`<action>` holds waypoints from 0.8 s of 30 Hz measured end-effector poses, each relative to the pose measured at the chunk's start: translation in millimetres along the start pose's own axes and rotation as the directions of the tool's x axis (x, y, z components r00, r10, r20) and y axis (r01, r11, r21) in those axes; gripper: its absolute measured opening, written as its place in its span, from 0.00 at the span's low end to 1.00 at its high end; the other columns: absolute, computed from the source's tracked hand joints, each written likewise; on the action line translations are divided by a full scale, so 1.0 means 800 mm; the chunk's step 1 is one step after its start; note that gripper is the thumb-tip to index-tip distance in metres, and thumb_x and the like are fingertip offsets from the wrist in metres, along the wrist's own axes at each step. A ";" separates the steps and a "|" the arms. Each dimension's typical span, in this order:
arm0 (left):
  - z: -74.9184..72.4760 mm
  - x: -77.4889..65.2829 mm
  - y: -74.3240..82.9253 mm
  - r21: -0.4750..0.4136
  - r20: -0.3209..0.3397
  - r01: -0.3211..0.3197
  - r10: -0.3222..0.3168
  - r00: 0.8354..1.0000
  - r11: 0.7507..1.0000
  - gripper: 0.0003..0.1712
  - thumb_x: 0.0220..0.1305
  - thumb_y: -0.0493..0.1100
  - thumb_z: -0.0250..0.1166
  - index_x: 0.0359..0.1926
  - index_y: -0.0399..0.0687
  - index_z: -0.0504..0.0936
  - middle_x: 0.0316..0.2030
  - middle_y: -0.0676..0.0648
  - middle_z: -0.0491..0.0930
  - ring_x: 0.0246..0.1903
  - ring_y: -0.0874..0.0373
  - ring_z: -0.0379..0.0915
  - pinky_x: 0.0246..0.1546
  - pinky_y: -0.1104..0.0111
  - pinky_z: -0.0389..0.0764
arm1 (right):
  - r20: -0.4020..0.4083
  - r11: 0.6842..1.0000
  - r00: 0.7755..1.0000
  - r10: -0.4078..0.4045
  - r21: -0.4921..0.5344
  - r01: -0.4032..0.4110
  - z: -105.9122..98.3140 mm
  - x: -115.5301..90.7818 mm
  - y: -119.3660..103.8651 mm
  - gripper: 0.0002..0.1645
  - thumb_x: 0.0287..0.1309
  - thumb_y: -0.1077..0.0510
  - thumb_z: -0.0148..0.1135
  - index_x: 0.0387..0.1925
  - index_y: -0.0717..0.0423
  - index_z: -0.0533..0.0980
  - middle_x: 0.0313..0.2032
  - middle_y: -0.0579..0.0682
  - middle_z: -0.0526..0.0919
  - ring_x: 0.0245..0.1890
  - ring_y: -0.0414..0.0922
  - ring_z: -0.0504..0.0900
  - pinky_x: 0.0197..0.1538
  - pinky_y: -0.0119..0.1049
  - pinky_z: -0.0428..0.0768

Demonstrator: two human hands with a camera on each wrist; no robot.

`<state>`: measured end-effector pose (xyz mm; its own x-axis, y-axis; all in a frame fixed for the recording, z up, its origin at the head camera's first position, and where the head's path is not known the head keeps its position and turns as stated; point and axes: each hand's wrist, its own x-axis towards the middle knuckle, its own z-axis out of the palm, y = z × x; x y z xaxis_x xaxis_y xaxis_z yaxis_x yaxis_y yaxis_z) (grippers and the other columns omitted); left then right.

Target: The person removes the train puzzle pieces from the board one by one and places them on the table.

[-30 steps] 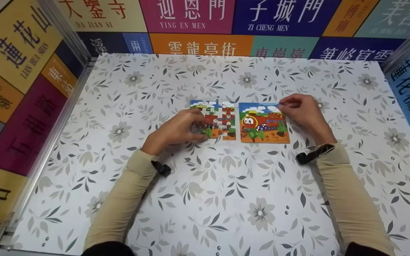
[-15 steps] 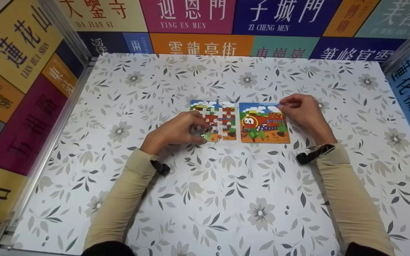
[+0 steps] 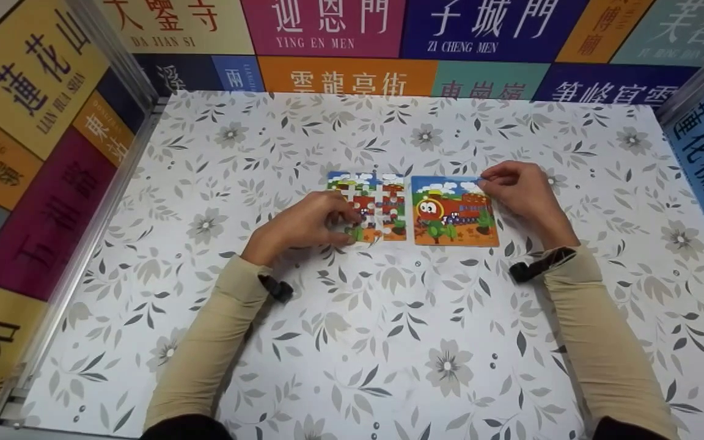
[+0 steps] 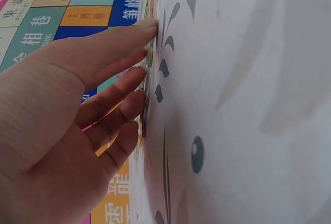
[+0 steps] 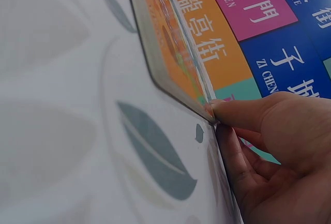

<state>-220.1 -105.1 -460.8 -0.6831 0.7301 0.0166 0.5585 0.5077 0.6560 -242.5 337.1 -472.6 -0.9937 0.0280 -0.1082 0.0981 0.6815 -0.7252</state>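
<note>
A train jigsaw puzzle [image 3: 393,211], with pale cross-shaped gaps between its pieces, lies near the middle of the table in the head view. My left hand [image 3: 303,221] is over its lower left part, the thumb and fingertips right at the pieces and partly hiding them. In the left wrist view the left hand's fingers [image 4: 121,111] are spread and slightly bent. Right beside the puzzle lies a square picture card [image 3: 454,214] with the same train on it. My right hand [image 3: 520,188] pinches the card's upper right corner between thumb and forefinger.
The table [image 3: 352,342] has a white covering with grey flowers and leaves. Upright panels [image 3: 327,27] with large Chinese lettering border its back and sides. A dark wrist camera [image 3: 278,288] is strapped on the left wrist, another camera [image 3: 520,272] on the right.
My left fingers have shifted down slightly at the puzzle's lower left part. A pale glint by the thumb half a second ago is gone, and a green piece shows there. The right hand stays put.
</note>
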 end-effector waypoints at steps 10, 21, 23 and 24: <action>0.001 0.001 0.006 -0.006 -0.053 -0.056 0.056 0.997 0.998 0.18 0.67 0.47 0.79 0.54 0.47 0.92 0.46 0.44 0.87 0.44 0.49 0.81 0.48 0.56 0.83 | -0.007 1.000 1.000 -0.017 0.004 0.017 0.002 0.001 0.000 0.20 0.70 0.45 0.73 0.57 0.49 0.86 0.50 0.50 0.88 0.47 0.39 0.84 0.50 0.28 0.77; 0.016 0.025 0.026 0.024 -0.057 -0.114 0.115 0.992 0.993 0.15 0.74 0.46 0.73 0.55 0.46 0.91 0.48 0.42 0.86 0.46 0.48 0.82 0.48 0.57 0.83 | 0.009 1.000 1.000 0.017 0.017 -0.017 0.001 0.001 0.000 0.22 0.70 0.43 0.73 0.58 0.49 0.85 0.52 0.50 0.87 0.49 0.42 0.83 0.50 0.30 0.78; 0.020 0.031 0.030 0.018 -0.056 -0.127 0.128 0.990 0.992 0.14 0.74 0.46 0.73 0.55 0.46 0.92 0.46 0.42 0.86 0.44 0.48 0.81 0.45 0.58 0.82 | 0.013 1.000 1.000 0.020 0.019 -0.021 0.000 0.001 0.000 0.22 0.70 0.43 0.73 0.59 0.48 0.85 0.52 0.50 0.87 0.50 0.42 0.83 0.51 0.30 0.78; 0.023 0.034 0.033 0.016 -0.054 -0.129 0.130 0.990 0.991 0.14 0.74 0.47 0.73 0.55 0.47 0.92 0.45 0.42 0.86 0.43 0.48 0.81 0.44 0.58 0.81 | 0.014 1.000 1.000 0.020 0.018 -0.020 0.000 0.001 0.000 0.22 0.70 0.43 0.73 0.59 0.48 0.85 0.52 0.51 0.87 0.50 0.42 0.83 0.51 0.30 0.78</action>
<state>-215.8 -63.6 -456.9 -0.6289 0.7643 0.1423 0.6495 0.4160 0.6365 -242.9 337.2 -472.3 -0.9907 0.0313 -0.1322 0.1191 0.6676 -0.7349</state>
